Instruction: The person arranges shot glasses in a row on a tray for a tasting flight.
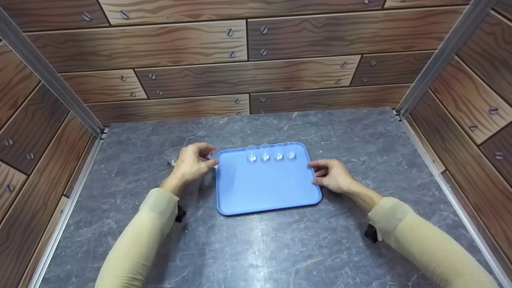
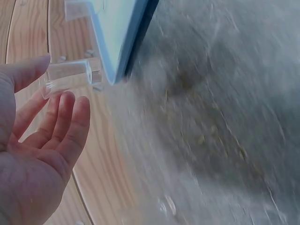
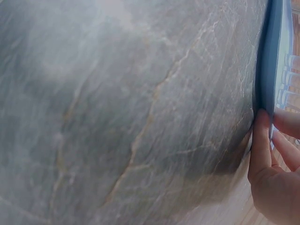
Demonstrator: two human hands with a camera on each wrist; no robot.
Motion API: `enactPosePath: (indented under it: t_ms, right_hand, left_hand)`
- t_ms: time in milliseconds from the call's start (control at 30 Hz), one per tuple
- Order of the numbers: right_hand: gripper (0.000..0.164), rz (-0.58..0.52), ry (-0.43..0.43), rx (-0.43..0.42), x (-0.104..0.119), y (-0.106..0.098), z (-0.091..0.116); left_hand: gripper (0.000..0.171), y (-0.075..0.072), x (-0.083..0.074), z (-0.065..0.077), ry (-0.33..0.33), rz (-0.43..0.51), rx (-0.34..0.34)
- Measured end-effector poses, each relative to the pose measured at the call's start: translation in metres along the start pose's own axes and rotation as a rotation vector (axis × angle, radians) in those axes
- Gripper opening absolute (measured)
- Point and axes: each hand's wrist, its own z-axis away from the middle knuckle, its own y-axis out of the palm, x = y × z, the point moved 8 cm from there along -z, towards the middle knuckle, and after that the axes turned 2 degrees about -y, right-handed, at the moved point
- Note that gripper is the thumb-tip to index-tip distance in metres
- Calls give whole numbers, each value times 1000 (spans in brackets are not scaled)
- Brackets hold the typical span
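A blue tray (image 1: 266,182) lies on the table with several small clear glasses (image 1: 265,155) standing in a row near its far rim. Just off the tray's left side, my left hand (image 1: 191,162) holds another small clear glass (image 2: 68,77) between thumb and fingertips. That glass is close to the tray's corner in the left wrist view; whether they touch I cannot tell. On the opposite side, my right hand (image 1: 335,175) pinches the tray's right rim, with fingers on both faces of the edge in the right wrist view.
More clear glassware (image 1: 172,159) is on the table left of my left hand, partly hidden by it. The grey marbled table (image 1: 256,248) is bounded by wood-patterned walls (image 1: 192,80) at the back and sides, with metal posts (image 1: 444,60) at the corners.
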Motion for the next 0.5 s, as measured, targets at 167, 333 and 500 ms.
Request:
enactPosePath:
  t_ms: [167, 333, 500]
  right_hand:
    - [53, -7, 3, -1, -1, 0, 1]
    - [53, -2, 10, -4, -1, 0, 1]
    - [53, 5, 8, -5, -1, 1, 1]
  left_hand:
    - [39, 14, -11, -8, 31, -5, 26]
    - [39, 25, -16, -17, 29, -7, 36]
    - [41, 35, -20, -24, 16, -2, 24]
